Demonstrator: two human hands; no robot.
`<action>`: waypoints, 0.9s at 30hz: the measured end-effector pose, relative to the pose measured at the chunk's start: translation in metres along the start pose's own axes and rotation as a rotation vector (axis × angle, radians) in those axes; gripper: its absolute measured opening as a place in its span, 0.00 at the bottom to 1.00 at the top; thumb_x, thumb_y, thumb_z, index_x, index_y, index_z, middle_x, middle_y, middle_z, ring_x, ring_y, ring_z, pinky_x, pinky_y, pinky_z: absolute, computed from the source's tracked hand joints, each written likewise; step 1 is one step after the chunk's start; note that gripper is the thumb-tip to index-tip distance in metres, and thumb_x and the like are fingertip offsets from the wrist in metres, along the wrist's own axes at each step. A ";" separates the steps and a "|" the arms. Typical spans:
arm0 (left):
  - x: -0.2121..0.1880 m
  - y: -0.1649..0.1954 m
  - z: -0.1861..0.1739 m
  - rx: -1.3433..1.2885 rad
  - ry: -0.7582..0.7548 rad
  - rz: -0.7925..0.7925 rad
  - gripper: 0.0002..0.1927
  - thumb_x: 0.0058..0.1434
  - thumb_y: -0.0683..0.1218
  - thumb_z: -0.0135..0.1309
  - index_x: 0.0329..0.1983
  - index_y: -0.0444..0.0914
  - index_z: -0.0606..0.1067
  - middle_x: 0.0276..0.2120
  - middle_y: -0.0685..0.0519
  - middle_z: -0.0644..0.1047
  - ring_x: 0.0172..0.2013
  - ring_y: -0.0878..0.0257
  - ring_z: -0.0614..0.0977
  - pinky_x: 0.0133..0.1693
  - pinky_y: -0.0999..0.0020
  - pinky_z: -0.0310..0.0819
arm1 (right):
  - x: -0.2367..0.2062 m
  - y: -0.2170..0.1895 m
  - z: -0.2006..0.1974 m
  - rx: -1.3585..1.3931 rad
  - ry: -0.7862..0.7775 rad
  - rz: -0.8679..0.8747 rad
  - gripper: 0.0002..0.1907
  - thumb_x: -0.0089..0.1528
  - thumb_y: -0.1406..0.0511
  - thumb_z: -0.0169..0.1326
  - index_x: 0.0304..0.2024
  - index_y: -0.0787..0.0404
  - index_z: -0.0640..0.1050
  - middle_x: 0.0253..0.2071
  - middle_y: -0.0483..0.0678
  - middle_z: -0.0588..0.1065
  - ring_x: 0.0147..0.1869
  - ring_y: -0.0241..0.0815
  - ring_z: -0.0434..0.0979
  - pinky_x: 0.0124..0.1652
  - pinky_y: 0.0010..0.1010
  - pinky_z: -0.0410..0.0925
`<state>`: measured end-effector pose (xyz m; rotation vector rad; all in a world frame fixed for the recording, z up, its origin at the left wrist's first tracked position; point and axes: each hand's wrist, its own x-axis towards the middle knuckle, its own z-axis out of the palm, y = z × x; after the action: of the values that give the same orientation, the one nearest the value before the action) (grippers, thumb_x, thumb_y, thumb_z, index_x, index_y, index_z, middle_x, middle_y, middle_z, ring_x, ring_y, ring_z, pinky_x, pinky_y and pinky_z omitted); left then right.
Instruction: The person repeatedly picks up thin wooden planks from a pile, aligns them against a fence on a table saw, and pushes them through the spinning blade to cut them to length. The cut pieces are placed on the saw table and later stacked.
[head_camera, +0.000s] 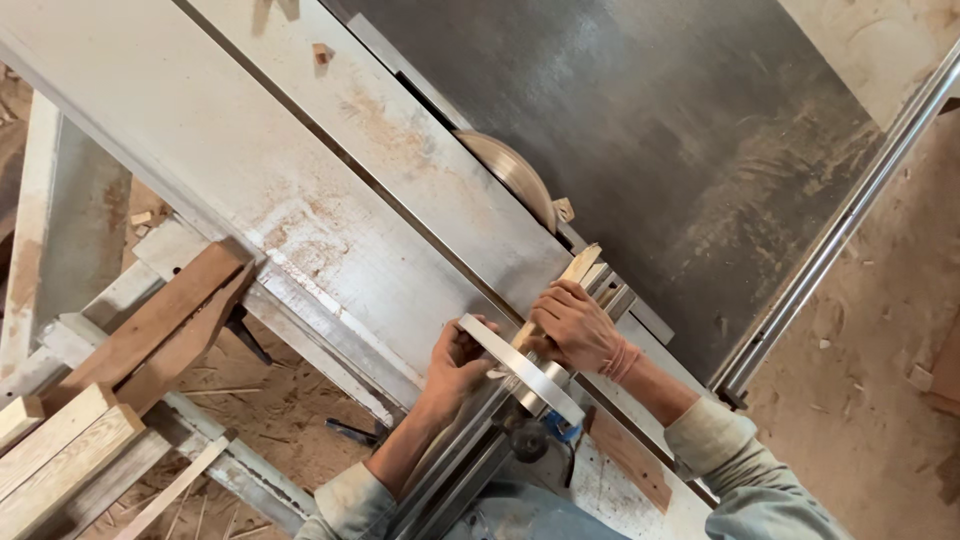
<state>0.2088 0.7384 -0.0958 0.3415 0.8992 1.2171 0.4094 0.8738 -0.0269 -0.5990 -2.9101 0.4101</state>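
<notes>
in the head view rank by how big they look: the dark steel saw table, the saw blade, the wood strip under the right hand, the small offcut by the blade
1. dark steel saw table
2. saw blade, only partly above the slot
3. wood strip, partly hidden by the right hand
4. small offcut

Blade and strip look close in size, so that order is unsure.

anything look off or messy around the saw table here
Small wood offcuts lie loose on the grey metal saw table: one pale chip near the top edge, another right beside the round saw blade. Sawdust streaks the table. The right hand presses a pale wood strip close to the blade.
</notes>
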 end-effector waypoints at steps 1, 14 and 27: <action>0.000 0.001 0.001 -0.027 -0.020 0.033 0.29 0.54 0.30 0.50 0.60 0.37 0.65 0.56 0.49 0.74 0.55 0.59 0.78 0.56 0.60 0.77 | -0.002 0.001 -0.001 0.008 0.013 -0.004 0.23 0.67 0.48 0.49 0.38 0.62 0.76 0.42 0.50 0.77 0.55 0.49 0.73 0.64 0.45 0.61; -0.003 0.011 0.007 0.127 0.026 0.127 0.23 0.59 0.30 0.46 0.57 0.36 0.68 0.55 0.49 0.76 0.57 0.61 0.78 0.60 0.62 0.72 | -0.031 0.017 -0.036 -0.300 0.224 -0.246 0.14 0.58 0.68 0.62 0.47 0.60 0.78 0.49 0.46 0.74 0.61 0.44 0.72 0.67 0.43 0.65; -0.008 0.001 0.024 0.503 0.283 0.160 0.30 0.55 0.31 0.45 0.62 0.35 0.72 0.57 0.50 0.76 0.55 0.60 0.77 0.56 0.67 0.70 | -0.102 -0.003 -0.071 -0.408 0.704 -0.374 0.08 0.66 0.67 0.63 0.46 0.61 0.79 0.53 0.50 0.77 0.67 0.50 0.71 0.67 0.46 0.69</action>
<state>0.2251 0.7374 -0.0770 0.6636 1.4506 1.1916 0.5145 0.8469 0.0333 -0.1660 -2.3280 -0.3799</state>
